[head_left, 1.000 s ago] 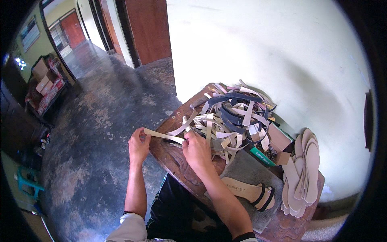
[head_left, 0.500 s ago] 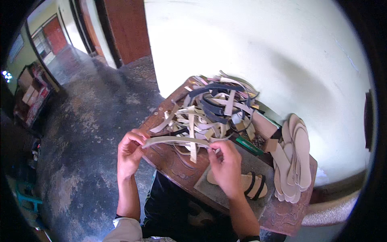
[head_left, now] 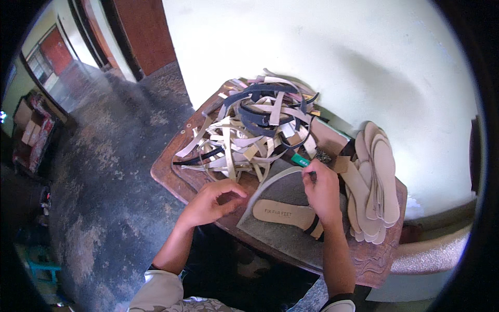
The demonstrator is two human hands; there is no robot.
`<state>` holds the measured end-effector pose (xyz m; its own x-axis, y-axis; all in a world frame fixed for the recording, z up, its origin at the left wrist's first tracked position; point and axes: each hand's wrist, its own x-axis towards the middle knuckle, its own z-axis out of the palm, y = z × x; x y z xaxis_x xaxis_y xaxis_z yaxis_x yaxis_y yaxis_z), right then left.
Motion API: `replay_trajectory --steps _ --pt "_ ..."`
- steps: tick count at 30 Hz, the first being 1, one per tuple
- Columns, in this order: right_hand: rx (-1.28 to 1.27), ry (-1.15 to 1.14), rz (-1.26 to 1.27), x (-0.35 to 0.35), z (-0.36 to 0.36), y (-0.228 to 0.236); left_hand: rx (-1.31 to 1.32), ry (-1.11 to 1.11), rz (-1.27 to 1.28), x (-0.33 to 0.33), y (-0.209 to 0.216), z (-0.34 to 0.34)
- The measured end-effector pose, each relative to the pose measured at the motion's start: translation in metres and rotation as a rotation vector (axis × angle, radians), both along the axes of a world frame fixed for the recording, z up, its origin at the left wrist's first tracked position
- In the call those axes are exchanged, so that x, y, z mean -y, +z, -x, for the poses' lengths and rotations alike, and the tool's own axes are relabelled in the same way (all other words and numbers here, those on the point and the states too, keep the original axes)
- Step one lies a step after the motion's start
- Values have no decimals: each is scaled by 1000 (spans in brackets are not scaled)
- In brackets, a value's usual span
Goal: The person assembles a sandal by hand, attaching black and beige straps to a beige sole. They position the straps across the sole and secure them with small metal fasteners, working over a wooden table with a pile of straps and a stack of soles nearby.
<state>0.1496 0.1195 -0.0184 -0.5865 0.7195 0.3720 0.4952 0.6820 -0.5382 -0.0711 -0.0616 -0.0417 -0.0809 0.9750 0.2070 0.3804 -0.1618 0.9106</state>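
My right hand [head_left: 323, 193] pinches one end of a pale grey strap [head_left: 274, 179], which arcs down leftward over a dark grey slab [head_left: 275, 242]. Close to the strap's other end is my left hand [head_left: 210, 202], fingers curled but apart, with nothing seen between them. Beneath the strap, a beige sandal sole [head_left: 278, 212] with a black band [head_left: 314, 228] across it lies on the slab; my right hand and forearm hide its right part.
A tangled pile of beige, grey and black straps [head_left: 254, 117] covers the far side of the carved wooden table [head_left: 171, 165]. Beige insoles [head_left: 382, 177] are stacked at right. A cardboard box [head_left: 328, 136], small metal pieces [head_left: 323, 156] and a green packet [head_left: 300, 159] sit between.
My right hand has carried the strap rightward and up, over the slab. My left hand has let go of its end and come right and lower. The view has shifted slightly.
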Motion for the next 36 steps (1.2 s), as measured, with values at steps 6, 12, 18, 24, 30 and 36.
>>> replay_trajectory --steps 6,12,18,24,30,36 --pt "150 1 10 4 32 -12 -17 336 59 16 -8 27" --pt "292 61 -67 16 39 1 -338 677 63 -3 1 53" --pt "41 230 -93 42 102 25 -411 843 40 8 -1 79" --pt "278 371 -30 71 168 4 -386 806 110 23 -29 87" --pt "265 366 35 79 181 -28 -239 765 109 21 -18 70" --pt "-173 509 540 65 149 17 61 774 -128 15 -7 61"
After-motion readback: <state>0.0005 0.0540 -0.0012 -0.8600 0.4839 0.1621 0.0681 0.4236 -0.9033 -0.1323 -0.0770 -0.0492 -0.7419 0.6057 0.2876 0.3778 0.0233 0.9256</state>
